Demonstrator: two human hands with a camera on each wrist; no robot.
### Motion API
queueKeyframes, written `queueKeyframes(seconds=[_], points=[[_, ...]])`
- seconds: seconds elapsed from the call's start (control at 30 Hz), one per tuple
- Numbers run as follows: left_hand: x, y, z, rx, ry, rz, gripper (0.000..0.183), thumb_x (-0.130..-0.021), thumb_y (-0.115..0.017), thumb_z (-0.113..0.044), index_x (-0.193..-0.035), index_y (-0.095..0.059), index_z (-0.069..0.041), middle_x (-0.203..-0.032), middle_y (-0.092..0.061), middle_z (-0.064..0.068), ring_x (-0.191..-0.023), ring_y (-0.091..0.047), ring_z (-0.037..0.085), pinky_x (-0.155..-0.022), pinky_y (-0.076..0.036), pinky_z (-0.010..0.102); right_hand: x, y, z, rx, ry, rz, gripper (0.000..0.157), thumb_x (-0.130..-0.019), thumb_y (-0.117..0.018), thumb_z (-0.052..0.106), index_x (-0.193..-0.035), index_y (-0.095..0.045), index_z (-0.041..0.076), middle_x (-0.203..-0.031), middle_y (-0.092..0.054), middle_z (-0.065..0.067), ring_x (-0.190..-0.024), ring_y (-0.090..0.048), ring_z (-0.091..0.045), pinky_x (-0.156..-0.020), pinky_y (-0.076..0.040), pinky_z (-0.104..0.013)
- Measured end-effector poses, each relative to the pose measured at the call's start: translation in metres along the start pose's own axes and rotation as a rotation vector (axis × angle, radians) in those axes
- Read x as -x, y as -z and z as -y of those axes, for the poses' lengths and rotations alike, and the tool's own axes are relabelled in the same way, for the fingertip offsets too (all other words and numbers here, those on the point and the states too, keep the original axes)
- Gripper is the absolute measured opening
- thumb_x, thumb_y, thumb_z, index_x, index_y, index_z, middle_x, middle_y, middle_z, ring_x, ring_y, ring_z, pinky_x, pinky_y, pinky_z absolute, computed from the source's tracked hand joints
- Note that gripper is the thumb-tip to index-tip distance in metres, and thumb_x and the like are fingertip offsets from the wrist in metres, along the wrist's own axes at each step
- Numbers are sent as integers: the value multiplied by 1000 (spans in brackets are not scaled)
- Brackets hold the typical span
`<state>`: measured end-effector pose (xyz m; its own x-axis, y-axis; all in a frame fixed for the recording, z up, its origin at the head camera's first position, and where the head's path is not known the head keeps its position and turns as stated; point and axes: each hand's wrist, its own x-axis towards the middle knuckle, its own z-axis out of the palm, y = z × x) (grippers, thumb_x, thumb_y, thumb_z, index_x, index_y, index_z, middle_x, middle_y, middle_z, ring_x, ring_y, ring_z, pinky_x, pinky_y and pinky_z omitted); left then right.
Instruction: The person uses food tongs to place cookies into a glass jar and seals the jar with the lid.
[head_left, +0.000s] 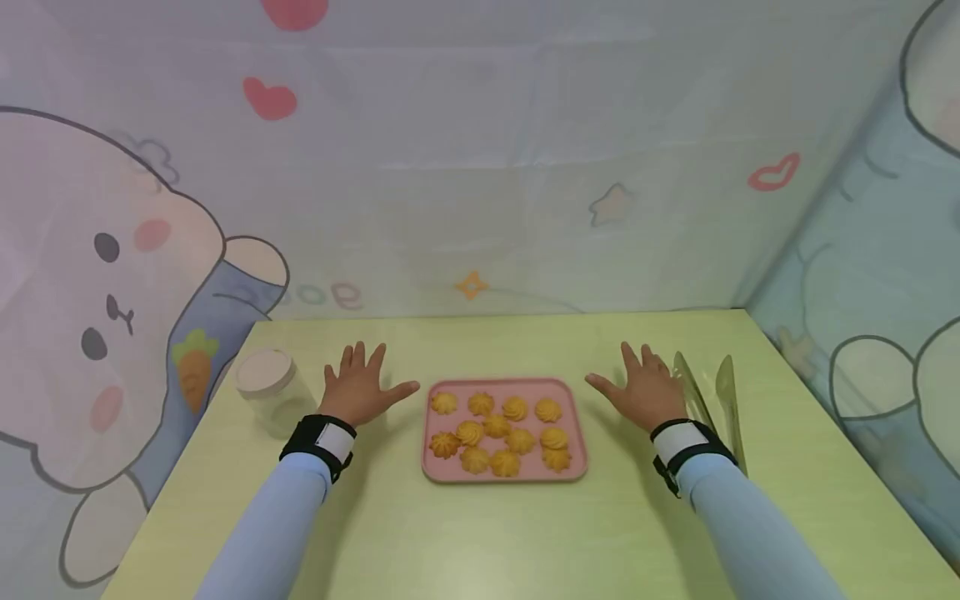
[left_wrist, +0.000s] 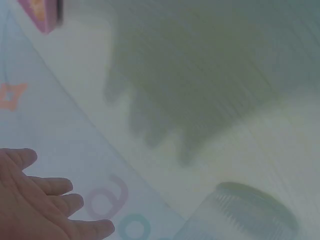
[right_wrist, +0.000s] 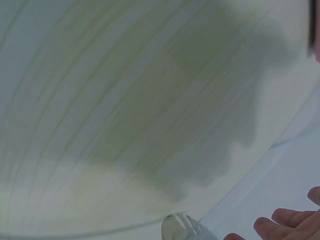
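A pink tray (head_left: 504, 389) lies mid-table with several golden piped cookies (head_left: 497, 426) spread over it. Left of it, my left hand (head_left: 358, 392) hovers over the table with fingers spread, holding nothing; the left wrist view shows the same hand (left_wrist: 37, 205) at its lower left. Beyond the tray's right side is my right hand (head_left: 647, 392), likewise spread and holding nothing; part of it (right_wrist: 292, 225) enters the right wrist view. Beside the left hand stands a clear jar (head_left: 279, 404) with a whitish lid (head_left: 265, 372). Clear tongs (head_left: 727, 400) lie beside the right hand, partly hidden by it.
The pale yellow-green table (head_left: 480, 542) ends at the back against a printed cloth (head_left: 480, 167) with hearts and stars. More printed cloth (head_left: 862, 275) hangs at the right, and a cartoon animal print (head_left: 142, 333) fills the left side.
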<state>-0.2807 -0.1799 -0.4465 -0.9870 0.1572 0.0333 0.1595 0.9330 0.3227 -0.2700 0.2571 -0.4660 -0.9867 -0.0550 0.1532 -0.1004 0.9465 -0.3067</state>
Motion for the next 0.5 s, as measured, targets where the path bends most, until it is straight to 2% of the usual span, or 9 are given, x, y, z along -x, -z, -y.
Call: queueKeyframes(seconds=[0.23, 0.5], points=[[11, 3, -5, 114, 15, -17, 101, -81, -48, -73, -152, -20, -6, -154, -12, 33, -139, -4, 47, -105, -6, 74, 11, -2, 10, -180, -25, 12, 96, -90, -40, 67, -150, -17, -3, -149, -17, -40, -132, -18, -54, -97, -30, -71], [32, 4, -11, 191, 3, -79, 101, -82, -50, -71, -151, -20, -4, -154, -14, 32, -139, -6, 45, -106, -9, 73, 24, -4, 27, -309, -64, -1, 95, -90, -41, 66, -152, -13, 0, -152, -13, -36, -133, -17, -54, -98, -28, -72]])
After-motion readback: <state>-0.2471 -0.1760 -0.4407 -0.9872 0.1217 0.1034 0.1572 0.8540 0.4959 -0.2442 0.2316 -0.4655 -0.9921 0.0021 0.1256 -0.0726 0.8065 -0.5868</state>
